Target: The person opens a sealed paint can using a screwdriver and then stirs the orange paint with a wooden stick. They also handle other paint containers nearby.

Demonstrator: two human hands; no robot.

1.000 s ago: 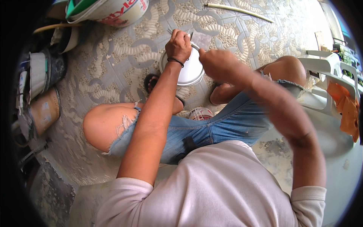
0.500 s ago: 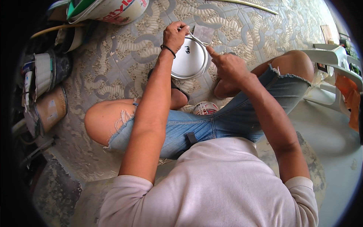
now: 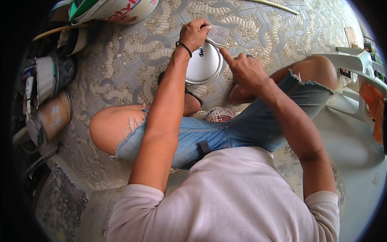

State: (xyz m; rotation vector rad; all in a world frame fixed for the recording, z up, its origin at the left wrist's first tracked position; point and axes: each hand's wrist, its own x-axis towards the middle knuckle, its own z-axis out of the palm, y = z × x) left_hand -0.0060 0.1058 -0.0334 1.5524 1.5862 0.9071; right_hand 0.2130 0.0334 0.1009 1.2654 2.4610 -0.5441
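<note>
A round white can [image 3: 203,66] with a lid and dark handwritten marks on top stands on the floor between my feet. My left hand [image 3: 195,33], with a black band at the wrist, is closed over the can's far rim. It grips a thin light-coloured rod [image 3: 214,42], whose exposed end lies along the lid's far right edge; its exact kind is unclear. My right hand [image 3: 246,69] is at the can's right side. Its index finger stretches to the rim beside the rod's end, while the other fingers are partly curled. Nothing shows in that hand.
A small grey square [image 3: 219,34] lies just beyond the can. Behind it, to the left, is a white bucket [image 3: 129,11]. More containers [image 3: 54,115] line the left side. A white plastic chair [image 3: 354,60] stands at right, and a pale stick [image 3: 274,5] lies far off.
My left hand has shifted slightly right and farther away over the rim, covering more of the lid's edge. The right index finger stays by the rim, almost unmoved.
</note>
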